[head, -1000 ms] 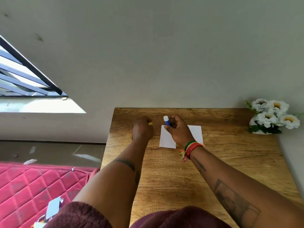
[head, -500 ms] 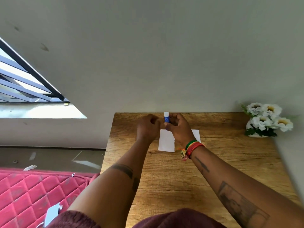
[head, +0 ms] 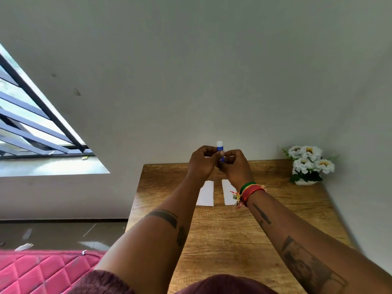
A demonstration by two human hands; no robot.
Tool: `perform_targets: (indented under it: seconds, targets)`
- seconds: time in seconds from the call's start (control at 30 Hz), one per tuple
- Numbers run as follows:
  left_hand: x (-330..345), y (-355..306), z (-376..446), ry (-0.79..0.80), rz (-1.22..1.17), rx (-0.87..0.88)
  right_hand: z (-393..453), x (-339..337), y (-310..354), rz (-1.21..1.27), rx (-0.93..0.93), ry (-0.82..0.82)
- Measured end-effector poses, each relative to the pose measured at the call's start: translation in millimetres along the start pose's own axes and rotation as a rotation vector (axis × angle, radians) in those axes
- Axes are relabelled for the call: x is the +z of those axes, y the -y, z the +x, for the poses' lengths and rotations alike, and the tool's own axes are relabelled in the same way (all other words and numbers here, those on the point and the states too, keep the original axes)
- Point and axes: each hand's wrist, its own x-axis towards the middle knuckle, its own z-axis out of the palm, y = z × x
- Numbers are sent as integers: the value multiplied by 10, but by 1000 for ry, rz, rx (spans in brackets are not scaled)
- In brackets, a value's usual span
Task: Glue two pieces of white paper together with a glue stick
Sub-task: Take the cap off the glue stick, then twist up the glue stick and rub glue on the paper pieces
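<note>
- The glue stick (head: pixel 220 150), blue with a white top end, stands upright in the air above the far edge of the surface, pinched between both hands.
- The left hand (head: pixel 201 163) has its grip clamped on the glue stick from the left; the right hand (head: pixel 235 166) has its grip clamped on it from the right, lower on the tube.
- Two pieces of white paper lie flat on the surface below the hands, side by side with a narrow gap between: the left paper (head: pixel 206 194) and the right paper (head: pixel 228 193), each partly hidden by a forearm.
- A red, yellow and green bracelet (head: pixel 249 190) wraps the right wrist.
- The surface (head: pixel 233 234) is wood-grain brown, pushed against a plain pale wall (head: pixel 212 71).
- A white pot of white flowers (head: pixel 308 164) sits at the far right corner of the surface.
- To the left, a barred window (head: pixel 31 124) lets in daylight over a sill; lower down, a grey floor (head: pixel 63 232) and a quilted pink mattress (head: pixel 42 270).
</note>
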Motion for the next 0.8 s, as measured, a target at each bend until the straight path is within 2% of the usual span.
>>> perform_targets:
  seconds: [0.07, 0.23, 0.57, 0.8]
  targets:
    - [11, -65, -8, -5, 37, 35, -17, -17, 47, -43, 32, -34]
    - [-26, -173, 8, -29, 70, 87, -25, -49, 192, -71, -23, -72]
    - [-104, -299, 86, 8, 148, 150, -34, -97, 244, 30, -65, 44]
    - [-45, -312, 143, 30, 181, 156, 12, -68, 249, -29, -11, -47]
